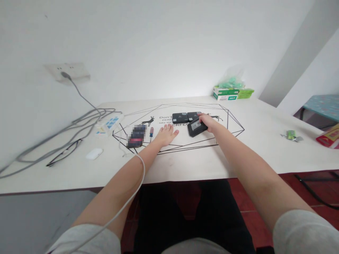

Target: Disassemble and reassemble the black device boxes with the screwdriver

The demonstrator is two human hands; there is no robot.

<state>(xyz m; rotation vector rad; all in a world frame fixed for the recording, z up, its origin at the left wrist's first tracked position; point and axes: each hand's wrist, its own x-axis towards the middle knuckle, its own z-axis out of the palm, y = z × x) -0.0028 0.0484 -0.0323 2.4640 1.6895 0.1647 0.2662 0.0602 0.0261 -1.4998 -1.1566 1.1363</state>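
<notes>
My right hand (208,122) is closed on the right end of a flat black box-shaped device (196,128) with a pale label, held tilted over the table mat. Just behind it, two more black square devices lie side by side, the left one (180,118) in full sight and the right one (193,115) partly covered. My left hand (166,135) rests palm down on the mat with fingers spread, holding nothing. To its left lie a small screwdriver (151,132) with a red and blue handle and a phone-like dark object (137,136), blurred out by pixels.
Left on the white table (169,169) are a white case (94,153), glasses (64,153), a blue-and-white power cube (108,125) and grey cable loops. A white cable (143,173) crosses my left forearm. Green boxes (227,92) stand against the wall; keys (291,135) lie right.
</notes>
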